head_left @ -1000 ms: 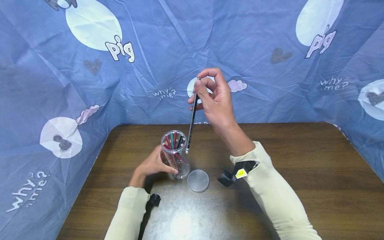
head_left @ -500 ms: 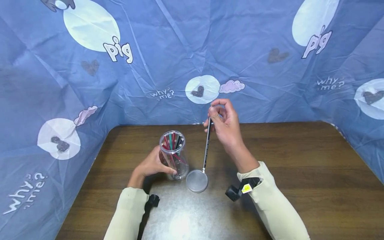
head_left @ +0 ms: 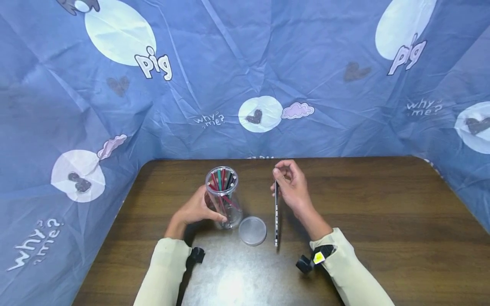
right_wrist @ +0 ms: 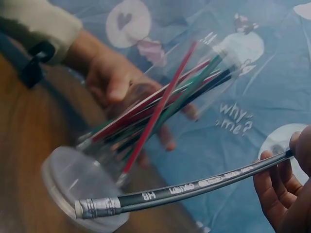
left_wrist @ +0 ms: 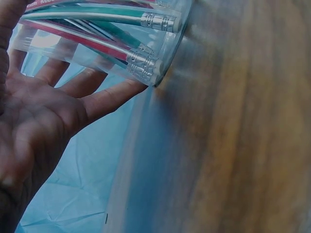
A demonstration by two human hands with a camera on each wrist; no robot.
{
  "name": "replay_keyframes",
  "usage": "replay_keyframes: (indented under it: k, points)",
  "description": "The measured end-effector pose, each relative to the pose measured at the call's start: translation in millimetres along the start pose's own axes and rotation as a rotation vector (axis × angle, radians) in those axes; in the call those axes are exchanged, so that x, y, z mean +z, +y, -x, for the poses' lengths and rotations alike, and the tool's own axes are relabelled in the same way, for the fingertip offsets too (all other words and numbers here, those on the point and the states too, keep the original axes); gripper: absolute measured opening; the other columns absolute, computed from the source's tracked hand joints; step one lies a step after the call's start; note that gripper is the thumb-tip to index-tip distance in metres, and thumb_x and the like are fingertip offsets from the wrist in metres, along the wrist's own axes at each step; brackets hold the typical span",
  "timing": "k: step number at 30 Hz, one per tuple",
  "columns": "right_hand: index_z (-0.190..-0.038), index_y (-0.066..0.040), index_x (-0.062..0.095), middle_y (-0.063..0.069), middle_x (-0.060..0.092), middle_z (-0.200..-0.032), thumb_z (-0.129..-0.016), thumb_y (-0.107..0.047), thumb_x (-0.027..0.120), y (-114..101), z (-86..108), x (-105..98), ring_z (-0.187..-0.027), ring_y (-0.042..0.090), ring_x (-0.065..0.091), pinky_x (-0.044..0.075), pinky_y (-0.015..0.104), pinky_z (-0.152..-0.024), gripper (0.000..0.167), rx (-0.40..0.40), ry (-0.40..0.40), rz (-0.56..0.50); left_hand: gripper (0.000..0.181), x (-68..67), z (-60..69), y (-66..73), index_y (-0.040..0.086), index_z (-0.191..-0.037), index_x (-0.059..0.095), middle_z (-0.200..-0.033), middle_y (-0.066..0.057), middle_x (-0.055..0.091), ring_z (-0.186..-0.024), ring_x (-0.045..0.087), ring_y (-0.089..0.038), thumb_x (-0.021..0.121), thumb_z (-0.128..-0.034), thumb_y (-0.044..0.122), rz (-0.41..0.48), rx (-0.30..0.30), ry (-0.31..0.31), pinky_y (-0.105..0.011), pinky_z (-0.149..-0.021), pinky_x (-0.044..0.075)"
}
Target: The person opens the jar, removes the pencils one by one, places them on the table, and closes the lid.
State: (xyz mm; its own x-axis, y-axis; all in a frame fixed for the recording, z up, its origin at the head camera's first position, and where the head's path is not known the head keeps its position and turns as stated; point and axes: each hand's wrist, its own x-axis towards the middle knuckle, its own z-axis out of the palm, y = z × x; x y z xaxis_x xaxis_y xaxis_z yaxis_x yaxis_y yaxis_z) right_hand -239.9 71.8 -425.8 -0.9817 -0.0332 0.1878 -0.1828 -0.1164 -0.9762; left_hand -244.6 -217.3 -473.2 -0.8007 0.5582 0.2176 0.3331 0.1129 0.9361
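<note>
My left hand (head_left: 194, 208) grips a clear plastic jar (head_left: 234, 216) round its side, thumb in front and fingers behind. The jar stands without a lid and holds several red, green and dark pencils (left_wrist: 97, 15), their eraser ends up at the mouth. To the right, my right hand (head_left: 294, 187) pinches a black pencil (head_left: 277, 216) at its top end, between thumb and fingertips. This pencil hangs almost upright with its white eraser and silver ferrule (right_wrist: 99, 207) downward, close to the table; whether it touches is unclear. HB is printed on its side.
A round translucent lid (head_left: 252, 230) lies flat on the brown wooden table (head_left: 363, 204), between the jar and the black pencil. Behind the table hangs a blue printed cloth (head_left: 214, 89). A bright glare spot falls on the front of the table.
My right hand has come down and to the right with the black pencil, from beside the jar's mouth, past the lid, to its right. The left hand and jar stay in place.
</note>
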Motion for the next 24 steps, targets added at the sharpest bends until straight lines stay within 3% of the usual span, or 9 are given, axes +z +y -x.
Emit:
replay_keyframes:
  k: [6,11,19,24]
  points:
    - [-0.112,0.002,0.052,0.003,0.059,-0.082,-0.099,-0.005,0.058,18,3.8,-1,-0.058,0.021,0.062,0.051,0.024,-0.045,0.015,0.048,-0.012,0.071,0.080,-0.4,0.0,-1.6,0.003,-0.130,0.053,-0.118,-0.034,0.060,-0.109,0.063,-0.030,0.091,-0.0601,-0.004,-0.004,0.014,-0.003,-0.044,-0.100,0.050]
    - [-0.112,0.001,0.053,0.004,0.059,-0.080,-0.100,-0.006,0.058,32,2.5,1,-0.058,0.018,0.060,0.052,0.024,-0.046,0.015,0.097,-0.014,0.096,0.079,0.1,1.1,0.2,0.001,-0.130,0.053,-0.120,-0.035,0.059,-0.110,0.063,-0.029,0.091,-0.0603,-0.005,0.009,0.016,-0.007,-0.043,-0.101,0.049]
    - [-0.112,0.001,0.054,0.025,0.061,-0.085,-0.099,-0.007,0.060,49,-0.2,1,-0.056,0.018,0.059,0.049,0.022,-0.045,0.017,0.152,-0.010,0.140,0.082,0.2,0.8,-1.6,0.002,-0.131,0.052,-0.120,-0.034,0.059,-0.111,0.063,-0.031,0.091,-0.0596,-0.005,0.012,0.032,-0.009,-0.044,-0.101,0.049]
    - [-0.110,0.001,0.056,0.026,0.062,-0.086,-0.098,-0.008,0.062,56,-2.5,-1,-0.057,0.015,0.057,0.045,0.021,-0.047,0.016,0.138,0.013,0.196,0.084,0.4,0.5,-1.5,0.002,-0.132,0.051,-0.121,-0.035,0.058,-0.111,0.062,-0.030,0.091,-0.0585,-0.007,0.021,0.023,-0.005,-0.038,-0.102,0.048]
